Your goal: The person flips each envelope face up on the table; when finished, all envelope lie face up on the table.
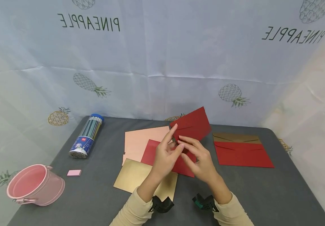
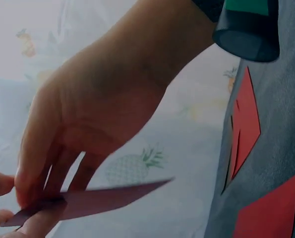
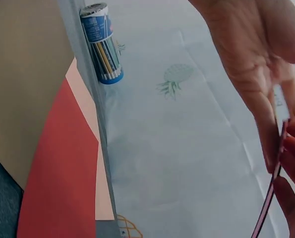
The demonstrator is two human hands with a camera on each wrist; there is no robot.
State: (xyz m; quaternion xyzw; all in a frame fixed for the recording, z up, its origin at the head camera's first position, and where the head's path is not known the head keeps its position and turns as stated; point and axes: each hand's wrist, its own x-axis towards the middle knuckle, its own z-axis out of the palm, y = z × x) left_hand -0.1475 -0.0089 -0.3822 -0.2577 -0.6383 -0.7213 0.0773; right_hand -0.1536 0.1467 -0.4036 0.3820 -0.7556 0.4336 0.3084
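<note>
A red envelope [image 1: 195,124] is held up above the table, tilted, with its flap line visible. My left hand [image 1: 163,157] grips its lower left part, index finger raised along it and thumb bent toward the right fingers. My right hand [image 1: 197,158] pinches the lower edge beside it, fingertips close to the left thumb. In the left wrist view the right hand [image 2: 97,99] holds the envelope [image 2: 112,200], seen nearly edge-on. The right wrist view shows the left hand [image 3: 256,64] with fingers on the envelope's thin edge [image 3: 264,213]. Below lies another red envelope [image 1: 150,150], partly hidden by the hands.
Pale pink envelopes [image 1: 140,138] and a gold envelope [image 1: 134,172] lie underneath and in front. At right, a red envelope [image 1: 243,155] overlaps a brown one [image 1: 236,137]. Leftward are a pencil tub [image 1: 86,138], a pink eraser [image 1: 74,173] and a pink bucket [image 1: 49,188].
</note>
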